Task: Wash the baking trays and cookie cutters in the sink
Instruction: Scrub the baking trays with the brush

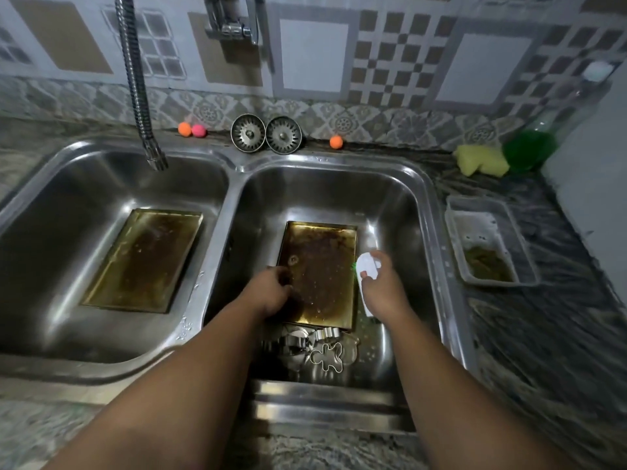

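Looking barely started. Gripping left edge of grimy tray (322, 276) in right basin (339, 195) with left hand (271, 286); holding white object (368, 266), maybe soap, in right hand (383, 283). Leaving second tray (146, 259) in left basin (84, 184) and cookie cutters (327, 356) at right basin's near end, all unwashed-looking.

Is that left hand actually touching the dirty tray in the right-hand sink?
Touching. The head view shows the left hand with its fingers curled over the left rim of the tray.
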